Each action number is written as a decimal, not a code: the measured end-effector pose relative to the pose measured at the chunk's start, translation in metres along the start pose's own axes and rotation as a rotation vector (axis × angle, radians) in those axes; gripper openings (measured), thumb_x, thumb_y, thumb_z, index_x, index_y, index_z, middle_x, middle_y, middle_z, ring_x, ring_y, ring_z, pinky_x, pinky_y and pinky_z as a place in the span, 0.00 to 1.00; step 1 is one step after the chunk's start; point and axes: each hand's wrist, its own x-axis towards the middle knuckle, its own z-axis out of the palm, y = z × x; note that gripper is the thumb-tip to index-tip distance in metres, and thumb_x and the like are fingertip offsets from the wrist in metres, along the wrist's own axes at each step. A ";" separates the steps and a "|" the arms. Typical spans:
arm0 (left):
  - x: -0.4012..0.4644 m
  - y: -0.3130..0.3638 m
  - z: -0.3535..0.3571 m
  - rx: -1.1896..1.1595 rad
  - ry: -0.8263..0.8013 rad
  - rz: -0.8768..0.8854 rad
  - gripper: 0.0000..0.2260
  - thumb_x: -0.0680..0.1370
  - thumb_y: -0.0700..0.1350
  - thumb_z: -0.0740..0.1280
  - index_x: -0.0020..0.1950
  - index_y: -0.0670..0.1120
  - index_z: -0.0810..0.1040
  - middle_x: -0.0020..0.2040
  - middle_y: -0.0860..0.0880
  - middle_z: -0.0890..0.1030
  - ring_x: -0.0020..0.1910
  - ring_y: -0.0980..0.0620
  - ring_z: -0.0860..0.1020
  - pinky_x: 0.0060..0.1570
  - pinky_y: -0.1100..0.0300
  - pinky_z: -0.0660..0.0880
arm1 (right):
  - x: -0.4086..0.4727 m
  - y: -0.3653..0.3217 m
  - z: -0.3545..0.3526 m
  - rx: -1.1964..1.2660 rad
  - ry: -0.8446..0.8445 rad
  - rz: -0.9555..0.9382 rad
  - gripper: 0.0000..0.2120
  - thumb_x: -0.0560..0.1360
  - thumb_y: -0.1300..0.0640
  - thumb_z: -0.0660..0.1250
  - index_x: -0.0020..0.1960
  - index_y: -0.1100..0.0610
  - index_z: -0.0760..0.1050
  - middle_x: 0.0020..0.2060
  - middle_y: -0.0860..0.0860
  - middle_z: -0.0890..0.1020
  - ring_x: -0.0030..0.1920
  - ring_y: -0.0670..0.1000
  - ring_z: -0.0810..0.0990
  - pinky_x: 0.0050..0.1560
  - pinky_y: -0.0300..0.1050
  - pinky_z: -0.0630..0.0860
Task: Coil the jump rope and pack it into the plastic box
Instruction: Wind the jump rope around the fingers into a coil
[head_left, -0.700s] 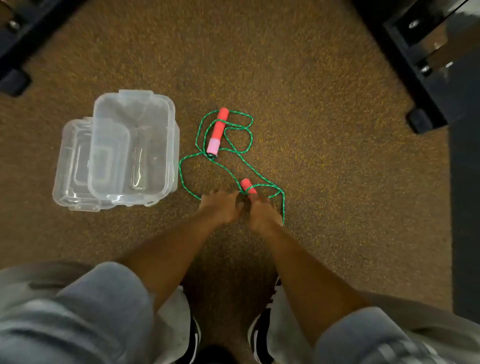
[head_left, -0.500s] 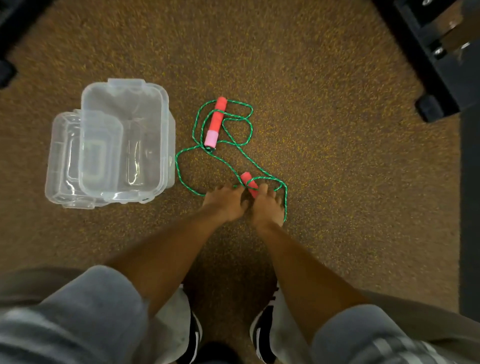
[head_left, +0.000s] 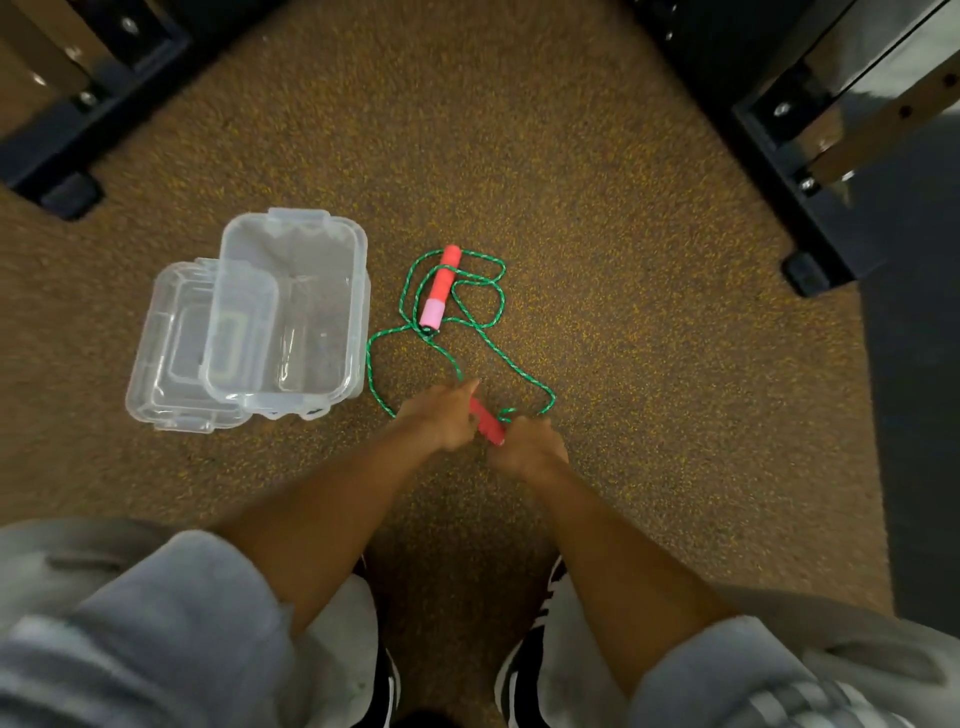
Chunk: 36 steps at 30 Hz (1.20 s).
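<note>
A green jump rope (head_left: 480, 340) lies in loose loops on the brown carpet. Its far red and pink handle (head_left: 440, 295) rests on the floor among the loops. The near red handle (head_left: 487, 422) is lifted between my two hands. My right hand (head_left: 527, 441) is closed around that handle's lower end. My left hand (head_left: 445, 415) pinches the rope just beyond the handle's upper end. The clear plastic box (head_left: 340, 244) stands open to the left of the rope, leaning partly on its clear lid (head_left: 166, 353).
Black furniture legs and feet stand at the far left (head_left: 67, 192) and the far right (head_left: 810, 270). Dark flooring runs along the right edge. My shoes (head_left: 524, 670) and grey-clad knees fill the bottom of the view.
The near handle has come up off the carpet and now slants between my hands. My hands have drawn slightly apart, and the head view has shifted.
</note>
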 end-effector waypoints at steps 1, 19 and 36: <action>-0.010 0.002 -0.007 -0.011 0.022 0.014 0.31 0.82 0.54 0.63 0.84 0.56 0.55 0.78 0.41 0.70 0.74 0.38 0.71 0.71 0.44 0.70 | -0.010 -0.005 -0.011 0.001 0.026 -0.034 0.22 0.77 0.46 0.66 0.66 0.57 0.77 0.64 0.63 0.78 0.63 0.65 0.81 0.61 0.54 0.79; -0.191 -0.005 -0.111 -0.278 0.512 0.490 0.25 0.77 0.46 0.73 0.74 0.50 0.73 0.57 0.47 0.86 0.52 0.46 0.84 0.52 0.54 0.77 | -0.198 -0.054 -0.149 0.303 0.410 -0.688 0.16 0.72 0.66 0.72 0.58 0.55 0.78 0.47 0.53 0.86 0.43 0.49 0.83 0.48 0.44 0.76; -0.245 0.005 -0.130 -0.811 0.377 0.603 0.06 0.84 0.41 0.66 0.56 0.40 0.81 0.49 0.42 0.88 0.48 0.53 0.86 0.51 0.58 0.80 | -0.248 -0.069 -0.156 0.484 0.569 -0.943 0.05 0.75 0.59 0.74 0.49 0.50 0.85 0.40 0.45 0.88 0.41 0.45 0.87 0.49 0.45 0.81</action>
